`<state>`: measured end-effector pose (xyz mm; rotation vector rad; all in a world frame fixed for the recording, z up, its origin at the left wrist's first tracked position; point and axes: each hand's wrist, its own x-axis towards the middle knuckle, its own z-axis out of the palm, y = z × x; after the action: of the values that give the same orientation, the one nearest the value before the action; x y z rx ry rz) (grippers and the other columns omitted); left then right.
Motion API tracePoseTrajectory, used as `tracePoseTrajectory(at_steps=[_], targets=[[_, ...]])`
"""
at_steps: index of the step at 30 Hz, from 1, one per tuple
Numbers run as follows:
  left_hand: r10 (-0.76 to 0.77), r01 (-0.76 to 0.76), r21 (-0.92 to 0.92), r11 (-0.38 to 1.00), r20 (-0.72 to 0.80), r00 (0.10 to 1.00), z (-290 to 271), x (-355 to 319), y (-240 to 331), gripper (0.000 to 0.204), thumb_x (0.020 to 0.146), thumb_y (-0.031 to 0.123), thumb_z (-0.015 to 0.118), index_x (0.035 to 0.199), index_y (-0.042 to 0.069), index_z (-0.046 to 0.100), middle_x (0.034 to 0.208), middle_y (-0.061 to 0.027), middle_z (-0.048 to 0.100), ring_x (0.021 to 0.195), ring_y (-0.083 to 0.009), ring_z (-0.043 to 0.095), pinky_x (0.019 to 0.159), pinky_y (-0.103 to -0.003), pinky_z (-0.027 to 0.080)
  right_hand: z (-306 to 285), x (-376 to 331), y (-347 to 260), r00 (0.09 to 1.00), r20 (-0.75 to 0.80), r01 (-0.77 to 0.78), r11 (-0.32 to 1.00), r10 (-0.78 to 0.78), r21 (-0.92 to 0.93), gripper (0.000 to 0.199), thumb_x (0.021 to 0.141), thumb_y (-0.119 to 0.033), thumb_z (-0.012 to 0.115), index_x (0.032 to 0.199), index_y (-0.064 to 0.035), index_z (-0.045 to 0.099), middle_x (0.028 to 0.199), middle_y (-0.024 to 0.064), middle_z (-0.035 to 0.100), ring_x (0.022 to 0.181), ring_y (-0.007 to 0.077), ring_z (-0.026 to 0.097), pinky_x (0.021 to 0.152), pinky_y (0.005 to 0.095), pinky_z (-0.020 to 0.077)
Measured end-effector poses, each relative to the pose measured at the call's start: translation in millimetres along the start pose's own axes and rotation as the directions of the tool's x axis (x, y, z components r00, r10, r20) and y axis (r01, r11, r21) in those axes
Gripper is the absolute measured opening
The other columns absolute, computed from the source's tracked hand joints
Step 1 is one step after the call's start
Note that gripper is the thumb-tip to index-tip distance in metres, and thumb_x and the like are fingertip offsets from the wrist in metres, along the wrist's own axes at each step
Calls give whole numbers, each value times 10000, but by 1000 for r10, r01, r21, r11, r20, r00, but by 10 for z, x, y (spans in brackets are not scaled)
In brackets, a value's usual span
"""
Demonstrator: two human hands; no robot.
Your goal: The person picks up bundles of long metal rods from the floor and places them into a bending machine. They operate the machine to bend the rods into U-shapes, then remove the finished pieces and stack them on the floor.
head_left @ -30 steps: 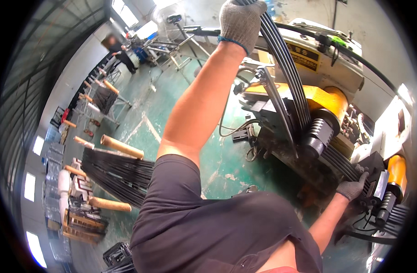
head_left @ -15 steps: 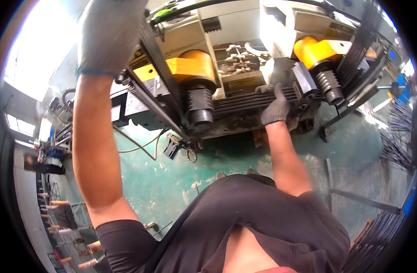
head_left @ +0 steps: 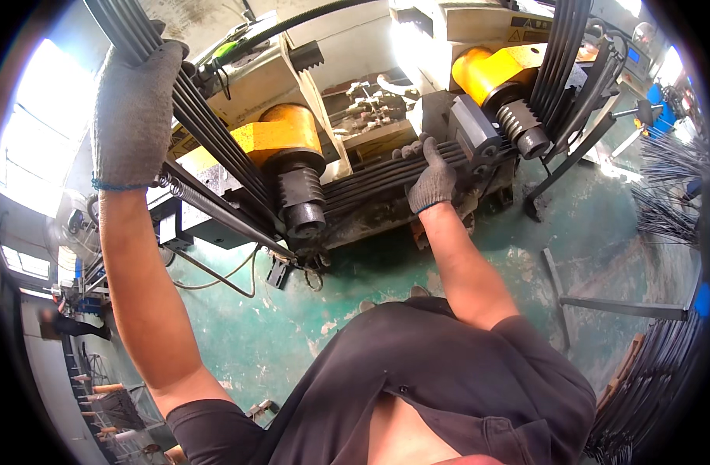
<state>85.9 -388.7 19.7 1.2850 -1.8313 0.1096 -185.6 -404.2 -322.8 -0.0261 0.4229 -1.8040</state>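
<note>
From the head camera, looking down over the person's dark shirt: the left hand [head_left: 134, 116], in a grey knit glove, is up high with its fingers wrapped shut around a bundle of thin dark steel rods [head_left: 215, 147]. My guess is that high grip is there to carry the free end's weight and steer it, since the bundle would sag otherwise. The right hand [head_left: 431, 180], same kind of glove, is lower down with its fingers curled over the same rods where they lie flat across the grey bending machine [head_left: 370, 139], probably pressing them down so they stay seated together.

The rods sit in the machine between two ribbed dark rollers under yellow housings, one on the left [head_left: 300, 198] and one on the right [head_left: 520, 128]. Between those rollers the bundle's long axis runs roughly sideways, tilted slightly up toward the right. At the left roller it turns and points steeply up and to the left, toward the raised hand. At the right roller another run heads nearly straight up.

Underneath is a worn green painted floor [head_left: 293, 325], with more loose dark rods stacked at the right edge [head_left: 665, 194].
</note>
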Motion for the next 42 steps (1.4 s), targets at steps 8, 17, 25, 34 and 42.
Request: tracePoseTrajectory(at_steps=[8, 17, 25, 34, 42], targets=[[24, -22, -99, 995, 19, 1000, -20, -20, -6, 419, 978, 307, 681, 1253, -8, 675, 982, -108, 728, 861, -172, 699, 789, -324, 549, -59, 50, 30, 999, 12, -42, 998, 41, 53, 148, 1022, -196, 710, 1055, -70, 641, 835, 34, 598, 763, 225, 607, 821, 482, 576], [-73, 105, -189, 976, 165, 984, -120, 57, 78, 520, 975, 289, 703, 1372, -31, 602, 1104, -143, 749, 1009, -211, 735, 927, -343, 542, -62, 40, 20, 1000, 16, -10, 1000, 10, 2, 187, 1036, -205, 684, 1112, -44, 626, 828, 44, 592, 763, 232, 613, 861, 499, 575], [-16, 21, -84, 996, 53, 998, -260, 151, 143, 564, 964, 337, 720, 1366, -40, 600, 1088, -139, 756, 999, -217, 741, 939, -340, 544, -18, 2, 57, 999, 45, -26, 1000, 27, -2, 192, 1052, -198, 644, 1162, -42, 623, 828, 54, 587, 780, 229, 616, 899, 504, 573], [-114, 124, -144, 982, 73, 991, -238, 172, -67, 583, 969, 347, 723, 1379, -46, 590, 1079, -137, 762, 985, -223, 747, 949, -342, 551, -119, 63, -20, 999, 3, -35, 999, 35, -12, 163, 1042, -196, 672, 1098, -50, 627, 861, 58, 607, 784, 230, 623, 901, 502, 588], [-180, 293, -212, 932, 430, 885, -449, -184, 246, 392, 1000, 234, 704, 1315, 3, 675, 1086, -124, 786, 1054, -209, 746, 984, -351, 547, -537, 96, 32, 999, -31, -50, 931, 42, -360, 193, 1033, -295, 704, 1027, -103, 683, 908, 25, 720, 886, 204, 710, 844, 435, 585]])
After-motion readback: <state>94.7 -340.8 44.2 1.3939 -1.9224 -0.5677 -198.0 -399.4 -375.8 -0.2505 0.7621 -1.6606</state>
